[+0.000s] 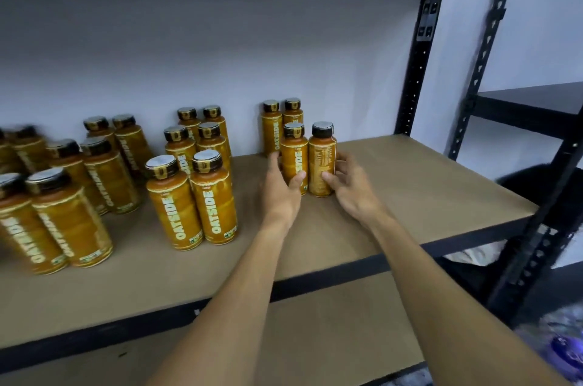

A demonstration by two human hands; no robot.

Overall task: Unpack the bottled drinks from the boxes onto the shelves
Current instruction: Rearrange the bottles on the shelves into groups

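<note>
Hands meet at the right end of a brown board shelf [410, 183], seen from the head camera. The left hand [279, 188] holds the left bottle [294, 158], with the thumb across its front and the fingers up along its left side. The right hand [351, 188] holds the right bottle [321, 161] in the same way, thumb on the front and fingers curled round the right side. Both bottles stand upright on the board and touch side by side. The left one shows its OATSIDE lettering, the right one a panel of small print.

Just behind them, against the white wall [220, 54], stands a far pair of bottles [271, 130] with the same amber bodies and black caps. To the left, apart from this group, a block of six bottles [214, 196] stands in two columns running from near to far. Further left are more bottles [72, 212] in similar rows — the ones at the picture's edge are blurred.

A black perforated steel upright [416, 70] rises at the far right corner of the shelf. A second brown board [331, 322] lies below, under both forearms.
</note>
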